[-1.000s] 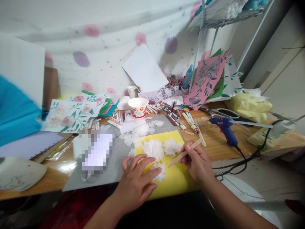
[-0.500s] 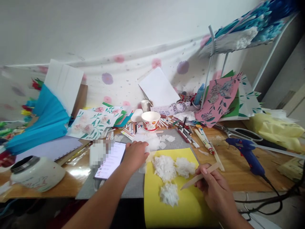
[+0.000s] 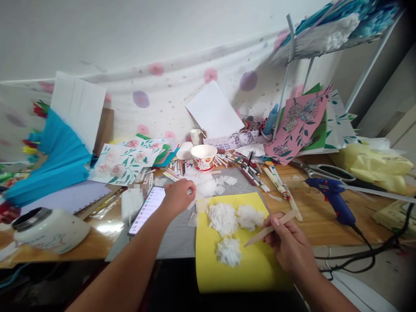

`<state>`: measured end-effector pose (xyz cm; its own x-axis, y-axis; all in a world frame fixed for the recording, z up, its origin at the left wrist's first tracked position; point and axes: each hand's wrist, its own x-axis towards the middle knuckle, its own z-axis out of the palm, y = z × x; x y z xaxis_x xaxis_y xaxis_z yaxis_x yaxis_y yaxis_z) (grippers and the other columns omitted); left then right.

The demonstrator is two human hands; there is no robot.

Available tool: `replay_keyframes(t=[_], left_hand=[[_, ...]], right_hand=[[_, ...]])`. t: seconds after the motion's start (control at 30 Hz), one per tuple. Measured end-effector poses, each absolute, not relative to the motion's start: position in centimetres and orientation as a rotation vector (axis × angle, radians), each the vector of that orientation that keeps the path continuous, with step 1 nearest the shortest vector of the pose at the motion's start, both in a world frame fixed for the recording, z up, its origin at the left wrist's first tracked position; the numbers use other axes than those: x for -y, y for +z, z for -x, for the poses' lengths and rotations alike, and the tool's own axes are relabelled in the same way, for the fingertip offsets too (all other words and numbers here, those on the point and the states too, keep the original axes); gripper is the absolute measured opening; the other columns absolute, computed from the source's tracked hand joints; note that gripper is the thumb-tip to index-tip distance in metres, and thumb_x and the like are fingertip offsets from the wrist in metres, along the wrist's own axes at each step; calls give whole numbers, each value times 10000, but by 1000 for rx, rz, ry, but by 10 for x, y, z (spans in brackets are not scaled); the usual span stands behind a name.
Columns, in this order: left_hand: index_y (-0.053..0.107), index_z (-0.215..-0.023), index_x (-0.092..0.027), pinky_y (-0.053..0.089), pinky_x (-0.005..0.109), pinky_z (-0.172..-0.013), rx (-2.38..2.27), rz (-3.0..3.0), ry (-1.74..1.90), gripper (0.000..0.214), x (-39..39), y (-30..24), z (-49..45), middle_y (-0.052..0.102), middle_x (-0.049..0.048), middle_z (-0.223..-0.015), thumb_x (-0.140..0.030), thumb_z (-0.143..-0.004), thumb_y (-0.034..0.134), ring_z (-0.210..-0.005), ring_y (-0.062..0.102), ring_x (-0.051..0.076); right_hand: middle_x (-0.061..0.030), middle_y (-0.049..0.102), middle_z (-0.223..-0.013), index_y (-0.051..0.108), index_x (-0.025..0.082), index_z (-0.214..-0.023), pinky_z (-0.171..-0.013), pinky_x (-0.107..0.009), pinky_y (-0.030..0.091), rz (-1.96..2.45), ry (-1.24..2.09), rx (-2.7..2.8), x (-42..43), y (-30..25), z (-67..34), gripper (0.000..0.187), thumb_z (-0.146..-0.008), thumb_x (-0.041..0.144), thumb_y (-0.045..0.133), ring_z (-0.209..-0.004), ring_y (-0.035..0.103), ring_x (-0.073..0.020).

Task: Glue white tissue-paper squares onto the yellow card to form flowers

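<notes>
My left hand [image 3: 178, 197] reaches forward over the grey mat [image 3: 175, 236], its fingers curled and pinching into the loose white tissue pieces [image 3: 208, 186] behind the yellow paper. My right hand [image 3: 287, 242] grips a wooden stick [image 3: 269, 227] at the right edge of the yellow paper [image 3: 240, 264], the tip slanting down toward the sheet. Three white tissue flowers [image 3: 227, 225] sit on the yellow paper between my hands. A phone [image 3: 147, 209] with a lit screen lies just left of my left hand.
A paper cup [image 3: 203, 157], scattered markers [image 3: 253, 173], scissors [image 3: 328, 172] and a blue glue gun [image 3: 334, 201] with its cable lie on the wooden table. A white jar [image 3: 48, 229] stands at left. Flower cards [image 3: 123, 162], blue paper [image 3: 52, 164] and a metal rack [image 3: 289, 82] line the back.
My left hand left the yellow paper and moved up and left to the tissue pieces beside the phone. The view tilted up. My right hand kept the stick.
</notes>
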<state>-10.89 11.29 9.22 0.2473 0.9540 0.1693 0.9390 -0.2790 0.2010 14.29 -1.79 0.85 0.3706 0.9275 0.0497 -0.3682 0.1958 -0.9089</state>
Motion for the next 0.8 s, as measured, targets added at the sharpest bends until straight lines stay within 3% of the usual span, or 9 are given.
replay_keyframes(t=[0.17,0.4,0.8], left_hand=[[634,-780,-219,425,325,-789,-1800,-2420,576,98,-78,98,111,711,-7,-828,-208,-811,542,-813,642,197],[585,-757,-213,467,288,-691,-1406,-2376,971,129,-8,65,101,668,-12,-730,-238,-856,506,-714,631,168],[585,-777,-206,480,244,-628,-1211,-2243,1016,116,15,50,95,635,-11,-720,-214,-879,530,-666,612,141]], right_hand=[[18,557,-636,641,197,-640,-401,-216,386,941,981,777,18,13,-143,349,-744,508,760,-456,510,-102],[26,552,-665,640,196,-655,-435,-222,413,920,1013,843,20,13,-144,325,-756,483,754,-481,523,-99],[4,585,-667,660,198,-679,-456,-261,460,883,1041,938,26,14,-149,317,-760,489,755,-484,551,-126]])
